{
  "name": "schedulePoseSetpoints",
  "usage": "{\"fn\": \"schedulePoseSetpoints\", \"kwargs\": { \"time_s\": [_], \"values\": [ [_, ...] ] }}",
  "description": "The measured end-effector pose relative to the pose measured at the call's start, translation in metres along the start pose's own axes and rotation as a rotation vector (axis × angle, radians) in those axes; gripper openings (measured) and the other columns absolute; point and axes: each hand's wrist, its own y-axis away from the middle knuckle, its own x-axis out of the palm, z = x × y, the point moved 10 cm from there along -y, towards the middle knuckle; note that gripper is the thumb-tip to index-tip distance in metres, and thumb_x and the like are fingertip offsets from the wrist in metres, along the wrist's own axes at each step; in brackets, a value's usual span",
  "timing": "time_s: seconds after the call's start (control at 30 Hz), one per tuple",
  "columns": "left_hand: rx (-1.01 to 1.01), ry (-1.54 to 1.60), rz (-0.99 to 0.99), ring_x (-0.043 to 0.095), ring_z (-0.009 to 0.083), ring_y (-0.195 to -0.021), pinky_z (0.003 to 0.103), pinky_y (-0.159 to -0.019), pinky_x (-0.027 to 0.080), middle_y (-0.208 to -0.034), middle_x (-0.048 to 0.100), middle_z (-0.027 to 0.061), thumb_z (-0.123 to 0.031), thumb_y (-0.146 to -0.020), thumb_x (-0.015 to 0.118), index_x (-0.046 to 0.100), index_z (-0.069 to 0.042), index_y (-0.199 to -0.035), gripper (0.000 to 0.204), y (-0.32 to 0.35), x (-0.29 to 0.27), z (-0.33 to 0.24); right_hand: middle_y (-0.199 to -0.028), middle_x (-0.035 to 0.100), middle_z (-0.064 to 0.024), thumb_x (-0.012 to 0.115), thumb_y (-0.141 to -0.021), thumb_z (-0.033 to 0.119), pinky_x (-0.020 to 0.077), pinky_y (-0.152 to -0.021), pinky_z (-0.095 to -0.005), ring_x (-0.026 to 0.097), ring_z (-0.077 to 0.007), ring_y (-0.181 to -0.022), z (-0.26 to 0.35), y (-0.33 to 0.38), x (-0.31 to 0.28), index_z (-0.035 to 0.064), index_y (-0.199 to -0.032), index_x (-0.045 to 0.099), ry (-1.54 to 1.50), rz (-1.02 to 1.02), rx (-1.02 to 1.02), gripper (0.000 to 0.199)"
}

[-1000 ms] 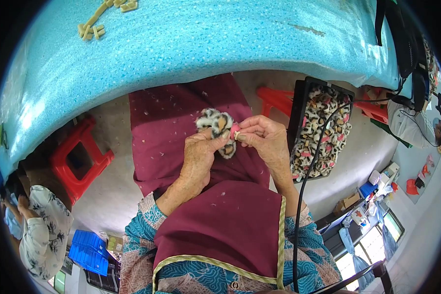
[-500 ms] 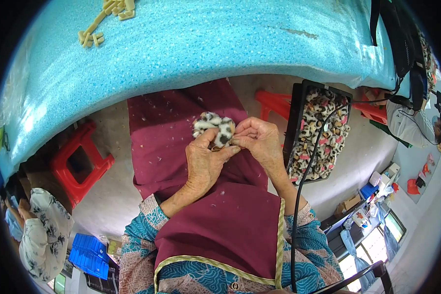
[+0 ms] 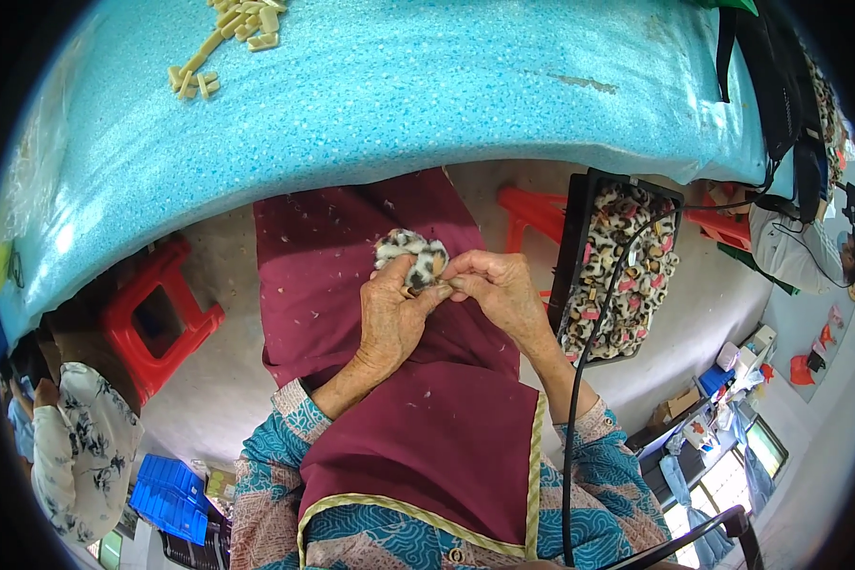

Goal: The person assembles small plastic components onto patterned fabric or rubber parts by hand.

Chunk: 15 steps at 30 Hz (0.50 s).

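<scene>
A small plush piece of white fur with black spots [image 3: 410, 255] is held above my lap, over a maroon apron [image 3: 351, 318]. My left hand [image 3: 395, 306] is closed on it, thumb and fingers pinching its lower left side. At its right edge, my right hand [image 3: 492, 287] has thumb and forefinger pressed together in a pinch. Whatever lies between those right fingertips is too small to make out. Bits of pale fluff are scattered on the apron.
A blue speckled table [image 3: 399, 104] stands ahead, with several pale yellow strips [image 3: 195, 84] on it. To the right, a black crate [image 3: 568, 275] holds many spotted plush pieces. Red stools [image 3: 161, 318] flank me, and a black cable [image 3: 572, 446] hangs at my right. Another person [image 3: 85, 446] is at far left.
Both hands and the plush piece sit slightly lower in the picture, as the whole view has shifted a little. My right fingers remain pinched beside the plush edge.
</scene>
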Motion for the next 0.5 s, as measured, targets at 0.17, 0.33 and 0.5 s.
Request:
{"fn": "schedulePoseSetpoints", "kwargs": {
  "time_s": [0.17, 0.33, 0.5],
  "values": [
    [-0.010, 0.119, 0.038, 0.062, 0.0222, -0.076, 0.033, -0.061, 0.047, -0.089, 0.062, 0.0147, -0.003, -0.073, 0.069, 0.058, 0.001, -0.093, 0.023, 0.015, -0.003, -0.019, -0.085, 0.068, -0.0122, 0.058, -0.078, -0.005, 0.0525, -0.064, -0.0256, 0.066, -0.0167, -0.072, 0.080, 0.008, -0.017, -0.0035, -0.087, 0.066, 0.232, -0.095, -0.443, 0.012],
    [0.356, -0.266, 0.169, 0.054, 0.0349, -0.087, 0.040, -0.072, 0.045, -0.086, 0.056, 0.0168, -0.003, -0.070, 0.070, 0.054, 0.002, -0.098, 0.032, 0.046, -0.005, -0.066, -0.090, 0.067, -0.0150, 0.059, -0.077, -0.002, 0.0509, -0.077, -0.0337, 0.065, -0.0262, -0.086, 0.117, 0.008, 0.036, -0.0035, -0.090, 0.065, 0.080, 0.258, -0.807, 0.015],
    [0.683, -0.368, -0.065, 0.059, 0.0303, -0.070, 0.035, -0.060, 0.049, -0.083, 0.057, 0.0151, 0.005, -0.060, 0.062, 0.055, 0.002, -0.096, 0.037, 0.086, -0.051, -0.102, -0.099, 0.065, -0.0143, 0.064, -0.077, 0.006, 0.0506, -0.076, -0.0347, 0.064, -0.0276, -0.089, 0.087, 0.030, 0.061, -0.0010, -0.100, 0.063, -0.035, 0.413, -0.599, 0.024]
  ]
}}
